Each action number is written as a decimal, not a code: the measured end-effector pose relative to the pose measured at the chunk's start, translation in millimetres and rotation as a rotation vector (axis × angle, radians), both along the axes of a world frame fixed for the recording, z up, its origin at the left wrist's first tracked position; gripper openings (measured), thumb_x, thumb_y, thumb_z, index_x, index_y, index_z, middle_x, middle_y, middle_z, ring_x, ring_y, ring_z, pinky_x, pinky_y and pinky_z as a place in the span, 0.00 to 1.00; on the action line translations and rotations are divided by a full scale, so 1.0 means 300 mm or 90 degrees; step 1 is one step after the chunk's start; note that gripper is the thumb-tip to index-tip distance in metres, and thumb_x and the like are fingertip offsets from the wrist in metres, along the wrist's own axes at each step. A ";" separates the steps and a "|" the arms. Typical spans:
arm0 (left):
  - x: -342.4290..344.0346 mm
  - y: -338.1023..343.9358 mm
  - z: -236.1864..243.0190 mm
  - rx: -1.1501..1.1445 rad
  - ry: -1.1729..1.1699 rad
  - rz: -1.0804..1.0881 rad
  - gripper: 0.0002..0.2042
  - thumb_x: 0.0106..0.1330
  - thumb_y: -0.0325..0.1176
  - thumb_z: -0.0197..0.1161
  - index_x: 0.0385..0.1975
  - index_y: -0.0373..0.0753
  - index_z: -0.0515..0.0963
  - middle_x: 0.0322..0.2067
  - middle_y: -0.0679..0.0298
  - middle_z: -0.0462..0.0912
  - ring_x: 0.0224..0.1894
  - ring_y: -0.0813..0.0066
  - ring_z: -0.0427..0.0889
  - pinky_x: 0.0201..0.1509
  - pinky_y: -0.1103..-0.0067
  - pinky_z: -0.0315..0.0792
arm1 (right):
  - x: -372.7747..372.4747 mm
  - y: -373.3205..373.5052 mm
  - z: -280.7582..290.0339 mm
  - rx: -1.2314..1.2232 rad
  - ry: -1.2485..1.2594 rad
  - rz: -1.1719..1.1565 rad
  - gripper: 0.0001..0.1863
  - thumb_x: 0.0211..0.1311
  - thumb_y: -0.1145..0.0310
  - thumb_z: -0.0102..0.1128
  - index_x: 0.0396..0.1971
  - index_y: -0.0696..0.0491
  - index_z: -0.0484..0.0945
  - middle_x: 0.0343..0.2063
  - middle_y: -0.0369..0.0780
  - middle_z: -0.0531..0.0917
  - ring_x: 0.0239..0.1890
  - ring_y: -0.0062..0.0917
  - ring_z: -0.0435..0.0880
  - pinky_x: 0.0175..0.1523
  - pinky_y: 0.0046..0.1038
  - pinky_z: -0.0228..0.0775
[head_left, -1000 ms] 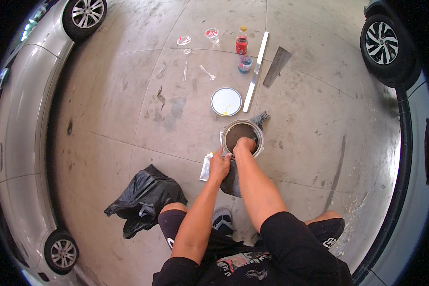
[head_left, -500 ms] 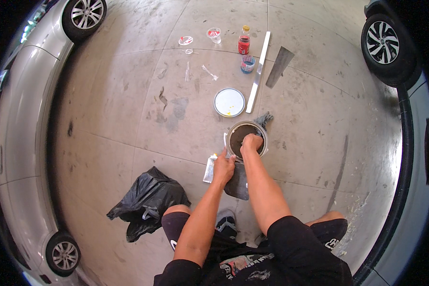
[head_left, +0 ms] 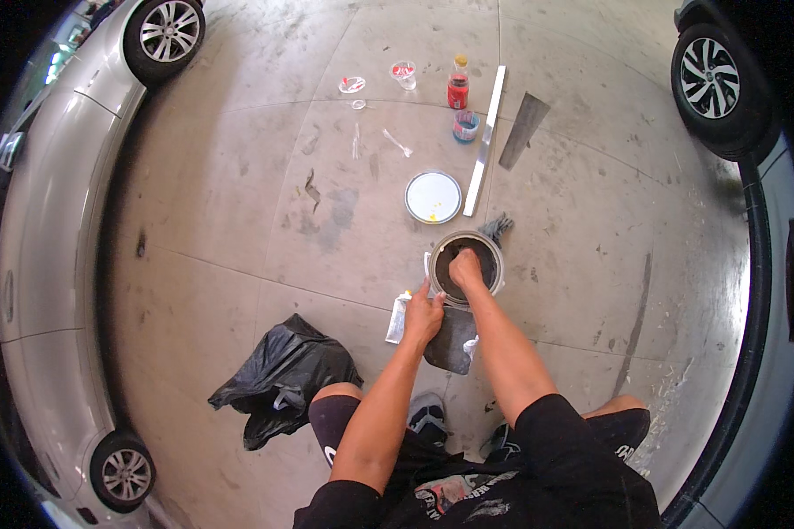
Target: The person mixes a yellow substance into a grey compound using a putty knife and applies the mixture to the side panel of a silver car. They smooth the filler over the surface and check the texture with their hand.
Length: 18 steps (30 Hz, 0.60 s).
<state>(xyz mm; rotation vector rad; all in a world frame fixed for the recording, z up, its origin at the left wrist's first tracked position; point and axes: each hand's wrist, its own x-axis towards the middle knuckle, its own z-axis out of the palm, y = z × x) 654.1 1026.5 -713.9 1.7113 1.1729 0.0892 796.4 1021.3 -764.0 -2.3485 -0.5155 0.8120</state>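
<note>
A round metal can point(head_left: 500, 284) with dark grey-brown stuff inside stands on the floor in front of me. My right hand point(head_left: 466, 267) reaches down into it, fingers curled closed; whatever they hold is hidden. At the can's near left rim, my left hand point(head_left: 424, 319) grips the edge with its fingers and thumb. Just below the can lies a dark flat plate point(head_left: 450, 342), with a small white piece point(head_left: 470, 346) at its right edge. A white tube point(head_left: 397, 317) with a yellow tip is beside my left hand. Behind the can rests a grey crumpled glove or rag point(head_left: 498, 228).
Farther off are a white round lid point(head_left: 433, 196), a silver bar point(head_left: 485, 141), a dark strip point(head_left: 524, 130), a blue tape roll point(head_left: 466, 128), a red bottle point(head_left: 458, 90) and a clear cup point(head_left: 404, 76). A black plastic bag point(head_left: 295, 366) lies left. Cars stand on both sides.
My right hand has shifted left within the can. The left hand keeps its place on the rim. The whole view has moved slightly, and the white piece by the plate shows more.
</note>
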 end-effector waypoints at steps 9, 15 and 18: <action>-0.046 0.028 -0.050 -0.008 -0.041 0.027 0.26 0.58 0.43 0.62 0.49 0.28 0.71 0.28 0.51 0.80 0.29 0.63 0.79 0.37 0.72 0.70 | 0.079 -0.129 0.284 0.048 0.016 0.083 0.13 0.46 0.74 0.50 0.32 0.63 0.78 0.29 0.52 0.80 0.34 0.40 0.80 0.40 0.35 0.70; -0.073 0.098 0.155 -0.466 -0.196 0.146 0.14 0.57 0.34 0.64 0.35 0.28 0.75 0.29 0.61 0.77 0.27 0.75 0.76 0.32 0.78 0.72 | 0.175 -0.296 0.544 0.354 0.274 -0.006 0.12 0.50 0.76 0.52 0.35 0.62 0.78 0.25 0.35 0.78 0.25 0.16 0.74 0.31 0.22 0.67; -0.088 0.125 0.203 -0.534 -0.335 0.201 0.09 0.57 0.28 0.60 0.35 0.31 0.74 0.29 0.61 0.78 0.29 0.73 0.78 0.33 0.76 0.75 | 0.188 -0.350 0.640 0.435 0.257 -0.006 0.15 0.55 0.73 0.53 0.42 0.63 0.76 0.23 0.35 0.78 0.25 0.15 0.73 0.32 0.21 0.67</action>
